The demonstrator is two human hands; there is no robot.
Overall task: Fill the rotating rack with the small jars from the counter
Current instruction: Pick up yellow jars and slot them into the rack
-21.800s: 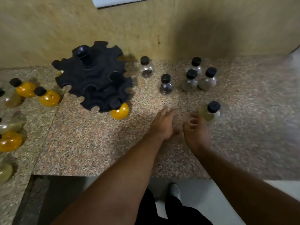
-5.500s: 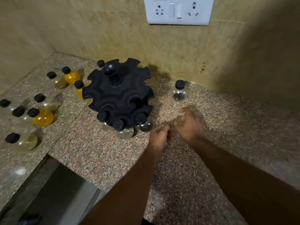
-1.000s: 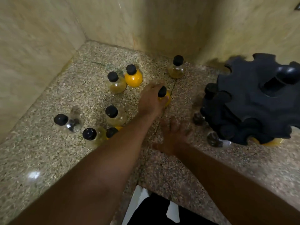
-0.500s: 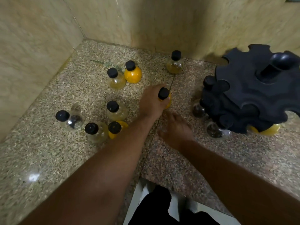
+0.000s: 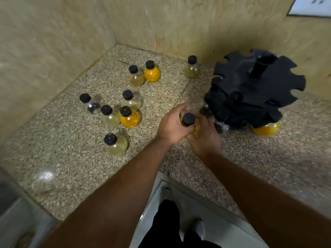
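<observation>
My left hand (image 5: 170,127) grips a small round jar of orange powder (image 5: 188,119) by its neck, just under the black cap, lifted off the counter. My right hand (image 5: 207,138) cups the same jar from below and the right, fingers wrapped on its body. The black rotating rack (image 5: 254,93) stands just right of both hands. An orange jar (image 5: 266,129) and two dark-filled jars (image 5: 206,110) hang in its lower tier. Several loose jars stand on the counter to the left, among them an orange one (image 5: 129,119) and a pale one (image 5: 116,144).
The speckled stone counter (image 5: 75,158) runs into a tiled corner at the back left. More jars stand near the back wall (image 5: 192,69). The counter's front edge drops to the floor by my feet. A wall socket plate (image 5: 311,6) shows at top right.
My left hand has lifted the orange jar and carried it right and toward me. My right hand has risen from the counter and closed around the jar.
</observation>
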